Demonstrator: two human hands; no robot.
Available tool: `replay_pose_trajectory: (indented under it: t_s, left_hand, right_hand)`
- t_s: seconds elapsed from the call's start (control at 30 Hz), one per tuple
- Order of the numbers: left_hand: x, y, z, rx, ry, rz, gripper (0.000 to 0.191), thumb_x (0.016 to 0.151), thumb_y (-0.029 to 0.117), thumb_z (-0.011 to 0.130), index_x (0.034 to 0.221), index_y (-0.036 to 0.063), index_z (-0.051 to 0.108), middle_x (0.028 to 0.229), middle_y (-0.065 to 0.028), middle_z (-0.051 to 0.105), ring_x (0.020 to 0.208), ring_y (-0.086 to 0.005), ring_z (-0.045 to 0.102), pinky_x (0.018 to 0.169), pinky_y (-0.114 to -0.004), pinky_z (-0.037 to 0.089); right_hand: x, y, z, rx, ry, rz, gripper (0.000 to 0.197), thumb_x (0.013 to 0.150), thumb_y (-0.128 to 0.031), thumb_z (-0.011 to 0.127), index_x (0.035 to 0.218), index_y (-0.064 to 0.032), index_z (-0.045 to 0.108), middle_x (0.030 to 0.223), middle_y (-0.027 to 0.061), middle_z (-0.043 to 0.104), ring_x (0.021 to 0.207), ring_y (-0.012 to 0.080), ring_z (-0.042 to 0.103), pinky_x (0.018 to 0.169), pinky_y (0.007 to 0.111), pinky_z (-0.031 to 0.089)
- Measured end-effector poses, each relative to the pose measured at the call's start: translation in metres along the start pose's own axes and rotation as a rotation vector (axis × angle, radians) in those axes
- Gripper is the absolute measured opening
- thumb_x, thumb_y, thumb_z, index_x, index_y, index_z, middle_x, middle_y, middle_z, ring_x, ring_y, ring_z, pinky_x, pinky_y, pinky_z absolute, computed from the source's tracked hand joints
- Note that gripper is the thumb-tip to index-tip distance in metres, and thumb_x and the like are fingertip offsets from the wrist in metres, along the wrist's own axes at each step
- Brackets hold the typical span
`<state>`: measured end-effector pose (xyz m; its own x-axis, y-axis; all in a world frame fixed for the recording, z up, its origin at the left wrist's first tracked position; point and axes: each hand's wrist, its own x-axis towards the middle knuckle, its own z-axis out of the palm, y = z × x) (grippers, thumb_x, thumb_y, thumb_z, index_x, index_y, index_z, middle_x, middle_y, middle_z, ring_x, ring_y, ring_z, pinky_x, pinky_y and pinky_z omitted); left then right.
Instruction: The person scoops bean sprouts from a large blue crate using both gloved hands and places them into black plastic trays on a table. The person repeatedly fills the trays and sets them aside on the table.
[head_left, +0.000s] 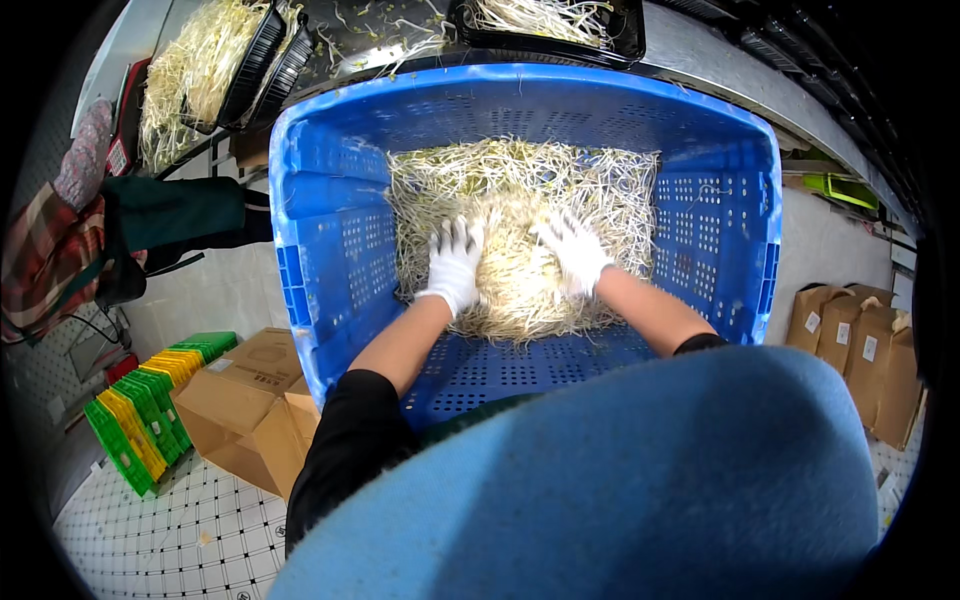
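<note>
A large blue perforated plastic crate stands before me, its bottom covered with a loose heap of bean sprouts. Both my hands wear white gloves and reach down into it. My left hand, fingers spread, rests on the left part of the heap. My right hand lies on the right part, somewhat blurred, its fingers pointing to the upper left. Sprouts lie between the two hands, paler and blurred there. Whether any are gripped under the palms is hidden.
Beyond the crate, a metal counter bears a black tray of sprouts and tilted black trays with more. Left are a co-worker's sleeve, stacked green and yellow crates and a cardboard box. Brown paper bags stand right.
</note>
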<state>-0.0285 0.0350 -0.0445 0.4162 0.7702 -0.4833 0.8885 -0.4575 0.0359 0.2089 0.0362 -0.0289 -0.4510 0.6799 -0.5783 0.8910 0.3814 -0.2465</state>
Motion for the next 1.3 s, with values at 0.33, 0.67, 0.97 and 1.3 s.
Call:
replay_pose_trajectory:
  t_s: [0.33, 0.67, 0.97, 1.3]
  left_hand:
    - [0.023, -0.069, -0.076, -0.675, -0.041, -0.367, 0.064, 0.078, 0.030, 0.065, 0.135, 0.0104, 0.043, 0.111, -0.0204, 0.062, 0.097, -0.0314, 0.063, 0.087, -0.035, 0.049]
    - [0.030, -0.055, -0.025, -0.267, -0.196, -0.373, 0.073, 0.075, 0.031, 0.067, 0.135, 0.0026, 0.037, 0.121, -0.0238, 0.055, 0.111, -0.0340, 0.055, 0.093, -0.039, 0.044]
    - [-0.038, 0.027, -0.047, 0.011, 0.061, 0.660, 0.038, 0.078, 0.013, 0.055, 0.116, 0.0076, 0.055, 0.098, -0.0105, 0.062, 0.066, -0.0197, 0.061, 0.048, -0.033, 0.046]
    - [0.012, 0.009, 0.012, -0.076, 0.436, 0.435, 0.065, 0.079, 0.027, 0.057, 0.134, 0.0007, 0.035, 0.137, -0.0206, 0.040, 0.129, -0.0324, 0.036, 0.110, -0.047, 0.021]
  right_hand:
    - [0.024, 0.078, -0.030, 0.695, 0.072, 0.062, 0.053, 0.081, -0.023, 0.063, 0.127, -0.0014, 0.044, 0.116, 0.0175, 0.057, 0.100, 0.0259, 0.056, 0.091, 0.035, 0.046]
    - [0.024, 0.116, 0.014, 0.453, 0.005, 0.434, 0.099, 0.060, -0.030, 0.079, 0.142, -0.0077, 0.028, 0.118, 0.0252, 0.056, 0.108, 0.0341, 0.057, 0.092, 0.036, 0.046]
    - [0.072, 0.053, -0.006, 1.083, 0.075, -0.069, 0.057, 0.074, -0.019, 0.074, 0.120, 0.0014, 0.046, 0.112, 0.0138, 0.057, 0.098, 0.0229, 0.056, 0.091, 0.029, 0.048]
    - [0.082, -0.001, 0.098, 0.705, 0.438, -0.197, 0.056, 0.089, -0.051, 0.044, 0.118, -0.0046, 0.054, 0.103, 0.0208, 0.064, 0.097, 0.0360, 0.060, 0.086, 0.039, 0.048]
